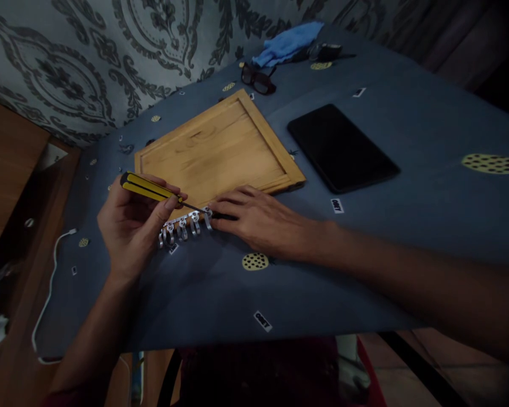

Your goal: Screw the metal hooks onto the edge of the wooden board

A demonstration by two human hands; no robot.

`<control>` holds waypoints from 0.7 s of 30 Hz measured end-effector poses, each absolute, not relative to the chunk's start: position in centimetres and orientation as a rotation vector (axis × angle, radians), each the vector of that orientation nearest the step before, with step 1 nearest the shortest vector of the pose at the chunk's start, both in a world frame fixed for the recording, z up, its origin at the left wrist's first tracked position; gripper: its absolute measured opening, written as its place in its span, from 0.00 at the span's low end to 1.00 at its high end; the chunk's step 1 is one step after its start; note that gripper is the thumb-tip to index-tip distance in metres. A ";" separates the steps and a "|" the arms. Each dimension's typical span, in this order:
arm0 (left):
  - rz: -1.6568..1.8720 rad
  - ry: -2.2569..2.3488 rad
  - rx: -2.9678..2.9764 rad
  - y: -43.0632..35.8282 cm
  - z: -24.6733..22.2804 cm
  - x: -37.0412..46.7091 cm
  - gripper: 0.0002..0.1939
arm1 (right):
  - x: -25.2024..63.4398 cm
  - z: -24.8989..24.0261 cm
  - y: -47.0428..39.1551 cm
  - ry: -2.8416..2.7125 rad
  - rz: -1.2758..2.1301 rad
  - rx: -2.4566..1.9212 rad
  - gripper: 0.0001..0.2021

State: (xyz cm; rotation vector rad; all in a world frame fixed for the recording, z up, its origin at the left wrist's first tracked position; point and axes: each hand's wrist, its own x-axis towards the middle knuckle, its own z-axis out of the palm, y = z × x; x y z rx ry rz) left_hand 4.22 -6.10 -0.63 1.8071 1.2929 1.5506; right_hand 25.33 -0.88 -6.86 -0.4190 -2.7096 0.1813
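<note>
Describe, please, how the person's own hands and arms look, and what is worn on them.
The left hand and right hand are both ungloved, with no ring or watch showing. A dark reddish sleeve shows on the left arm at the picture's bottom edge; the right arm shows no sleeve.

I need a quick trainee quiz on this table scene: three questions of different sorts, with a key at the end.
1. Short answer: which tool does the left hand hold?
2. True or false: the black tablet lies to the right of the wooden board as the camera sees it.
3. Fill in the gap: a row of silver metal ____ runs along the board's near edge.

Key: 1. A yellow-and-black screwdriver. 2. True. 3. Hooks.
</note>
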 end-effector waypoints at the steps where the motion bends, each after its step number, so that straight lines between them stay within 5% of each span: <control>1: 1.544 1.289 1.807 -6.1 -0.6 4.2 0.12 | 25.3 -6.9 -0.9 -2.714 0.181 -0.422 0.17; 21: 1.483 1.334 1.878 -6.4 -0.7 4.1 0.12 | 25.3 -7.0 -0.8 -2.685 0.221 -0.409 0.17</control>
